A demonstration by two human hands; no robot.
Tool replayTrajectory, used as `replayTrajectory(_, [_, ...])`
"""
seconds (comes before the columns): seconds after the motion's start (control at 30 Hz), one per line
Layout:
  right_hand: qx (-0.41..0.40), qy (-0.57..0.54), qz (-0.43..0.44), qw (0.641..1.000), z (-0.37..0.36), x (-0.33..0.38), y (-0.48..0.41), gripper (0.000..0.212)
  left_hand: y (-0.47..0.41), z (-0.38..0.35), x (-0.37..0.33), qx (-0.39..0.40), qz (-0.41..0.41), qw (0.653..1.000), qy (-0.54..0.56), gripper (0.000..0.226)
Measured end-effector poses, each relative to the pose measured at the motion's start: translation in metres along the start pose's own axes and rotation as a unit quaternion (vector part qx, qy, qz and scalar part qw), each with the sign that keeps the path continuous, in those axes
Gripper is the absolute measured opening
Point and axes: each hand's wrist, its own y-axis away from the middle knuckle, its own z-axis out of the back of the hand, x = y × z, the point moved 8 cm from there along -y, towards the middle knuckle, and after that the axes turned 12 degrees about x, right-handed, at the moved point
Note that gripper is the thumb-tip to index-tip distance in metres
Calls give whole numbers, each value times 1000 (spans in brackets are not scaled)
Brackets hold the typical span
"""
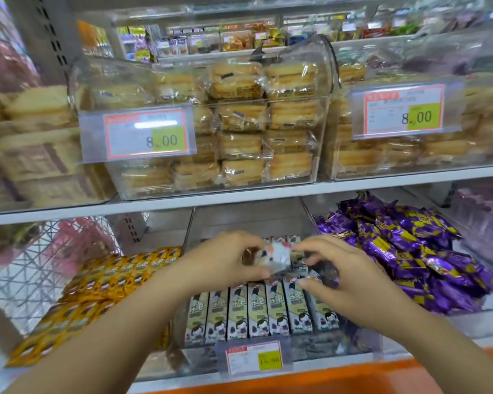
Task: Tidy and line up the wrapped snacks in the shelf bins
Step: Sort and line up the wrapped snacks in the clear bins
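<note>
White snack pack (278, 255) between both grips.

**One head-worn view, close to the shelves**

A single wide-angle camera sits on the person's head, facing forward and slightly down into a shop shelf unit. It is near: both forearms enter from the bottom edge. The white metal shelf board (268, 191) crosses mid-frame, bowed by the lens. No second view exists, so nothing is shared.

White metal shelving (239, 194) on a perforated grey upright (49, 38), brightly lit.
</note>
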Motion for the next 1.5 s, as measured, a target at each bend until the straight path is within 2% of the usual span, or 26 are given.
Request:
replayTrajectory(0.1, [-54,-77,-8,995,17,9,4,55,-8,7,-32,-75,-44,991,104,15])
replayTrajectory(0.2, [-127,-169,-36,977,35,1,11,47,-24,-2,-62,-100,-82,981,147,13])
replayTrajectory(0.37, [-156,-242,-63,956,49,-24,25,37,-47,-21,-66,-14,-86,977,193,25])
replayTrajectory(0.47, [-141,-251,-69,955,52,-29,26,38,-53,-30,-59,11,-71,988,135,25])
replayTrajectory(0.67, [-127,-159,-86,975,49,-27,23,42,-59,-29,-48,64,-58,987,134,19])
replayTrajectory(0.8, [-135,-160,-53,976,49,-15,20,43,-69,-40,-38,49,-61,996,-29,21])
replayTrajectory(0.87, [-114,-129,-51,984,47,-9,16,44,-72,-52,-39,33,-65,995,-68,18])
replayTrajectory(1.0, [-59,-80,-52,994,37,-4,9,42,-73,-80,-38,68,-43,983,-165,43])
replayTrajectory(1.23, [-22,-37,-67,997,29,-9,-1,37,-61,-80,-27,86,-37,985,-142,34])
replayTrajectory(1.37, [29,-5,-84,996,13,-21,-10,36,-58,-85,-17,83,-39,987,-134,38])
replayTrajectory(1.5, [92,153,-132,975,-3,-30,-16,38,-56,-86,-15,83,-45,987,-130,42])
